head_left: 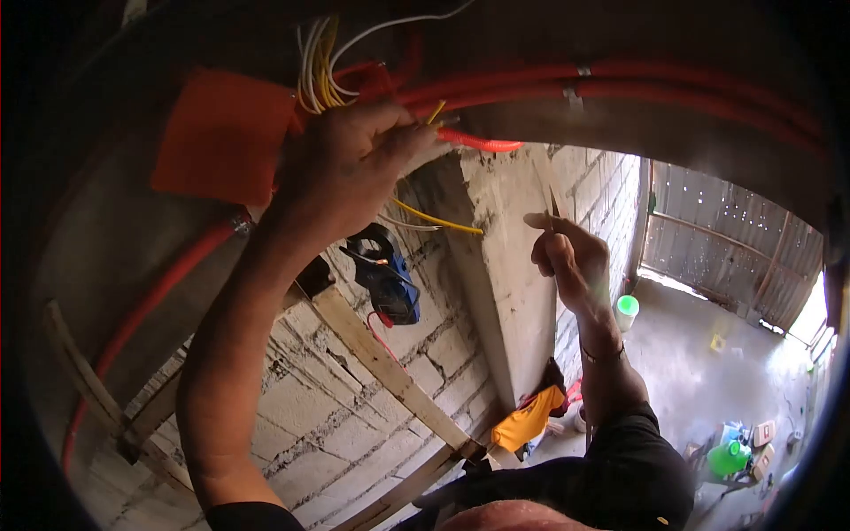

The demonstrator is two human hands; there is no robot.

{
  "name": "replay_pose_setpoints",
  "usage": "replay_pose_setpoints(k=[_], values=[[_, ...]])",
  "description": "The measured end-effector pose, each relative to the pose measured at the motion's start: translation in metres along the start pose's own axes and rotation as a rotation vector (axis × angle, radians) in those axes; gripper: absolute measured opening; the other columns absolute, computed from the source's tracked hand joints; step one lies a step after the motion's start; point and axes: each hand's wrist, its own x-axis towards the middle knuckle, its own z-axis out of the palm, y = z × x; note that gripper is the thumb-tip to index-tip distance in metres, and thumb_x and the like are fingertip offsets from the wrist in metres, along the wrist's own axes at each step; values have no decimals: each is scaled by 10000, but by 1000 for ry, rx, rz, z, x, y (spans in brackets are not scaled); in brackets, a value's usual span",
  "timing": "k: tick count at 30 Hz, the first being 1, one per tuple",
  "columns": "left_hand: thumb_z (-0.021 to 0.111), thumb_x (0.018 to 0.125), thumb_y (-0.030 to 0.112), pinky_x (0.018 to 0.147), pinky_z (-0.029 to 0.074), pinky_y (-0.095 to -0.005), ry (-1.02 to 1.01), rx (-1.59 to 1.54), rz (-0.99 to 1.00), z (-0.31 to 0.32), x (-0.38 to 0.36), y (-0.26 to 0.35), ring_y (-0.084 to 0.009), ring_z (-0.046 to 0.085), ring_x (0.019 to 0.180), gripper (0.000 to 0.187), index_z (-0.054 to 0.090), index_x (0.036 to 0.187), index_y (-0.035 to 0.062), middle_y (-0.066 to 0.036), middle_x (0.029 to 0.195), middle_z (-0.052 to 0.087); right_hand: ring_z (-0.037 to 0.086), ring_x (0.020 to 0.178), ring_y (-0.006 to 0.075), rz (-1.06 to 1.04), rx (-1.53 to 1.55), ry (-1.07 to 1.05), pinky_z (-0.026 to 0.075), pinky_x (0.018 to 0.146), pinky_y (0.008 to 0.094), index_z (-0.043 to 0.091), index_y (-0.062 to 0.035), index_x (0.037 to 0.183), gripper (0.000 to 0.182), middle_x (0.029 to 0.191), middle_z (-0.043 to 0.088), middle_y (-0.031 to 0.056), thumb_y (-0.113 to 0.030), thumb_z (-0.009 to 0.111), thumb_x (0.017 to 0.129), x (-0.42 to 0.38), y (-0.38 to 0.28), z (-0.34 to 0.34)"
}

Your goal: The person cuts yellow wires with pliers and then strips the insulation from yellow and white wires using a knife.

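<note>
My left hand (354, 173) is raised to the ceiling beside an orange electrical box (226, 137). Its fingers are closed around wires, and a short yellow wire end (437, 111) pokes out past the fingertips. Yellow and white wires (320, 66) loop above that hand, and another yellow wire (438, 219) hangs below it. My right hand (571, 257) is closed around a thin pointed blade (551, 195) that points upward; its handle is hidden in the fist. Between my arms, a blue and black clamp meter (390, 279) is by the wooden frame.
Red conduits (664, 84) run along the ceiling, and another red conduit (159, 292) curves down at left. A wooden ladder-like frame (381, 358) stands against the block wall (301, 434). A concrete column (513, 292) rises ahead. Far below on the floor are a bucket (626, 311) and green items (728, 457).
</note>
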Motion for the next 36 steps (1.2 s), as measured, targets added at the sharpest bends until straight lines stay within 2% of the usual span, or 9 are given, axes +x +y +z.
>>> replay_pose_setpoints(k=[2, 3, 7, 8, 11, 13, 21, 23, 36], values=[[599, 904, 288, 583, 448, -262, -85, -273, -223, -3, -2, -4, -78, 564, 627, 289, 655, 847, 10, -35, 666, 612, 503, 612, 47, -45, -106, -16, 414, 557, 212, 627, 33, 1076, 480, 676, 571, 23, -418, 555, 928, 15, -14, 3], [582, 913, 289, 629, 458, -242, -81, -279, -264, -5, -1, -1, -59, 561, 676, 311, 650, 828, -2, -19, 709, 618, 478, 561, 61, -142, -111, -2, 392, 524, 211, 599, 106, 1072, 389, 647, 551, 29, -254, 525, 945, 24, -22, 8], [587, 915, 227, 643, 468, -217, -106, -564, -271, 4, -5, -18, -61, 564, 678, 234, 684, 935, 15, -9, 745, 627, 533, 616, 67, -159, -177, -83, 447, 572, 228, 643, 45, 1043, 240, 705, 593, 37, -115, 579, 875, 55, -49, 30], [587, 915, 227, 643, 468, -217, -107, -566, -271, 11, -5, -24, -61, 564, 678, 234, 684, 935, 15, -9, 745, 627, 556, 652, 69, -172, -298, -88, 470, 602, 245, 656, 14, 1035, 221, 726, 617, 52, -110, 595, 862, 63, -45, 35], [599, 901, 122, 606, 458, -217, -127, -622, -144, 19, -6, -30, -58, 562, 660, 146, 694, 972, 37, -1, 740, 625, 585, 666, 94, -175, -293, -134, 484, 620, 266, 662, -21, 1038, 214, 768, 655, 85, -124, 597, 862, 82, -34, 49], [599, 899, 120, 595, 451, -218, -128, -608, -188, 14, -7, -23, -59, 554, 650, 141, 696, 964, 41, -1, 728, 620, 525, 566, 69, -288, -343, -138, 431, 518, 247, 700, -63, 970, 187, 654, 618, 41, -204, 674, 850, 89, -27, 53], [588, 898, 111, 549, 426, -223, -182, -578, -227, 16, -9, -31, -64, 540, 610, 128, 701, 920, 55, -1, 658, 585, 535, 544, 80, -353, -362, -156, 424, 502, 254, 703, -60, 986, 232, 633, 615, 47, -239, 696, 839, 88, -26, 52], [587, 894, 124, 529, 417, -231, -179, -606, -107, 20, -8, -38, -67, 531, 590, 134, 699, 920, 55, -3, 637, 571, 535, 540, 79, -354, -360, -150, 422, 498, 255, 703, -59, 988, 234, 631, 615, 47, -239, 697, 838, 88, -26, 53], [581, 866, 111, 487, 412, -252, -170, -508, -85, 19, -9, -36, -73, 530, 541, 140, 681, 820, 24, -12, 601, 576, 531, 567, 59, -372, -335, -190, 437, 512, 257, 703, -64, 1006, 241, 659, 632, 40, -251, 679, 856, 88, -27, 56]])
